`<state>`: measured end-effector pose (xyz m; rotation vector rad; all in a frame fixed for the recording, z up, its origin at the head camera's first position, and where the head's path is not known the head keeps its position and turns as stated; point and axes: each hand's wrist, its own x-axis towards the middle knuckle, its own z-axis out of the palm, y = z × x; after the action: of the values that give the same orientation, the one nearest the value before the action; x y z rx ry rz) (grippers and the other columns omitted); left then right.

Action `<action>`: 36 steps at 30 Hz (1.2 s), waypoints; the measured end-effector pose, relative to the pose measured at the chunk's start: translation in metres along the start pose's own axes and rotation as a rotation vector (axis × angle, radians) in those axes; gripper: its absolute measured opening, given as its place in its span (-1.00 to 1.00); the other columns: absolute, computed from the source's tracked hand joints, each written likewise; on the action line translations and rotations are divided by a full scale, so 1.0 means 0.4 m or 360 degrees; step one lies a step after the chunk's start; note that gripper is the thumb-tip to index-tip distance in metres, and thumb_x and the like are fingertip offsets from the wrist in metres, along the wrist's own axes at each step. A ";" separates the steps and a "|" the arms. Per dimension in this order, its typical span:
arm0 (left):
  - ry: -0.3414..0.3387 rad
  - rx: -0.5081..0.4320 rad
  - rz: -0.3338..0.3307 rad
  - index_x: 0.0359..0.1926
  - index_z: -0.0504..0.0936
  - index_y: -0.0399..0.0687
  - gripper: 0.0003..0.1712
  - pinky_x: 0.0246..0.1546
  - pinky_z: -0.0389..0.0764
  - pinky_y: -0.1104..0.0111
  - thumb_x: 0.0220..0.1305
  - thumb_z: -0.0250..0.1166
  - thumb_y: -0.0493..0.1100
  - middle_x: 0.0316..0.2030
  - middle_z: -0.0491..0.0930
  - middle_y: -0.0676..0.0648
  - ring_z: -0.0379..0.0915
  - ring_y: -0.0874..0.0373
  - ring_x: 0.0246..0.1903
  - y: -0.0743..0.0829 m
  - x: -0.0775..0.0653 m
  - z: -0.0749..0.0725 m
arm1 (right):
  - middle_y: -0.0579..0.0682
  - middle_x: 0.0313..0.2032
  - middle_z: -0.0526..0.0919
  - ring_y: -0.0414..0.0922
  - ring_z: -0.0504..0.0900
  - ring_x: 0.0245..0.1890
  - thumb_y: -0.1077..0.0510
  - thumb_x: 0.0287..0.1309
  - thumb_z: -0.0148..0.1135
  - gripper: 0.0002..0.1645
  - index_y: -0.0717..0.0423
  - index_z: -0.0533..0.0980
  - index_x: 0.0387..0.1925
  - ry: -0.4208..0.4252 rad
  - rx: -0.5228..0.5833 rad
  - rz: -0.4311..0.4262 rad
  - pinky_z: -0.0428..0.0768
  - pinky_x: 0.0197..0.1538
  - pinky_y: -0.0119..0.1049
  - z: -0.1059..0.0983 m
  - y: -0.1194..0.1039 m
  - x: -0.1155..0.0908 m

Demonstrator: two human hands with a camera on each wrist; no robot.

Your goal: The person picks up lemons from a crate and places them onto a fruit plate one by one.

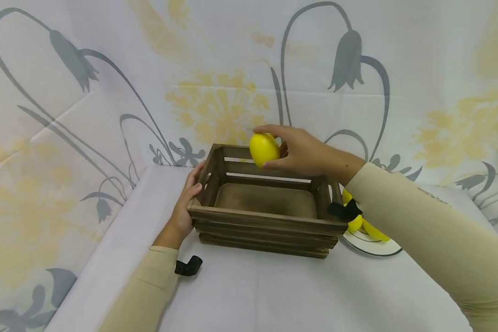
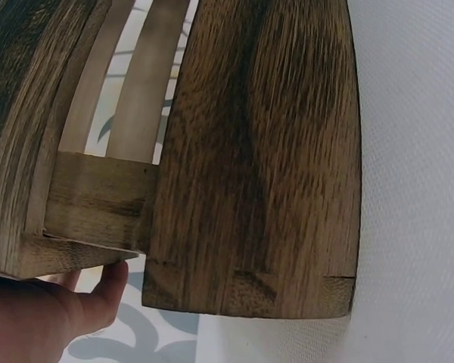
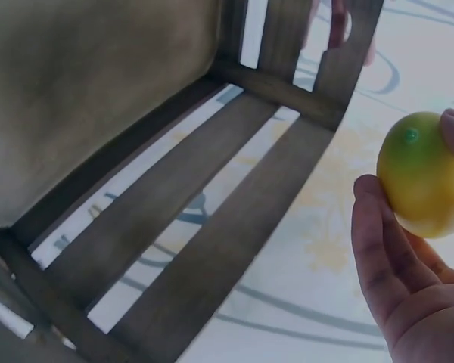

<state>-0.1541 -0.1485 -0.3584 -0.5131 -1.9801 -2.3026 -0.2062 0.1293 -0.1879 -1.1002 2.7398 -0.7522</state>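
Note:
My right hand [image 1: 300, 150] pinches a yellow lemon [image 1: 264, 150] between thumb and fingers, above the far side of a brown slatted wooden crate [image 1: 267, 216]. In the right wrist view the lemon [image 3: 420, 174] shows a green patch around its stem end, and the crate's slats [image 3: 204, 234] lie beside it. The crate's floor [image 1: 265, 198] is bare. My left hand [image 1: 186, 203] grips the crate's left end, thumb at the upper rim and fingers along the outside. In the left wrist view that hand [image 2: 68, 310] shows under the end of a slat.
A white plate [image 1: 392, 249] with a dark rim line stands right of the crate, partly hidden by it and my right sleeve. Several yellow fruits [image 1: 354, 223] lie on it. White cloth [image 1: 249, 295] covers the table, and a flower-patterned cloth [image 1: 232, 55] hangs behind.

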 end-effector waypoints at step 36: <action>-0.0014 -0.0027 0.0017 0.57 -0.05 0.17 -0.29 0.41 0.10 0.10 0.41 -0.28 -0.10 0.53 -0.05 0.05 -0.12 -0.10 0.52 0.000 -0.005 0.005 | -0.18 0.30 0.40 -0.42 0.67 -0.08 0.42 0.04 0.43 0.03 -0.13 0.23 0.49 0.0586 0.0261 -0.0045 0.65 -0.13 -0.54 -0.029 0.048 -0.369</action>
<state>-0.1517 -0.1470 -0.3588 -0.5346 -1.9587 -2.3165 -0.1129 0.2451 -0.2006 -1.0590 2.8840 -1.2733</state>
